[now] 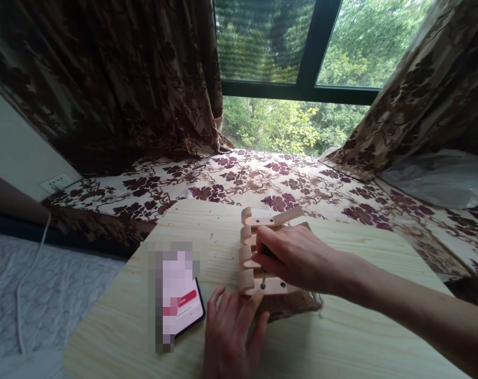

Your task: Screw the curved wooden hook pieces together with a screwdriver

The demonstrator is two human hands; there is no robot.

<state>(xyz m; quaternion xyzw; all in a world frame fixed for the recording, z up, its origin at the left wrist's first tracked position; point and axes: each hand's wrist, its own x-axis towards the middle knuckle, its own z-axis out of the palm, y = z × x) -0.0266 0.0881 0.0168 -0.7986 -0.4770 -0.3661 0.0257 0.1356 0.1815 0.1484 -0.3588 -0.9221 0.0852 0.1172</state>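
My right hand is closed around the dark handle of a screwdriver, mostly hidden in the fist. The screwdriver's thin metal shaft points down, its tip at a dark screw hole in the nearest slat of a wooden slatted rack. The rack has several pale slats with rounded, curled left ends and dark holes. Below its near left corner, my left hand holds the rack's edge, the index finger against the nearest slat and the thumb by the darker, rough near side.
The rack stands on a pale wooden table with small crumbs scattered on it. A phone, partly blurred out, lies left of my left hand. Beyond the table is a flower-patterned window seat. A white cable hangs at the left.
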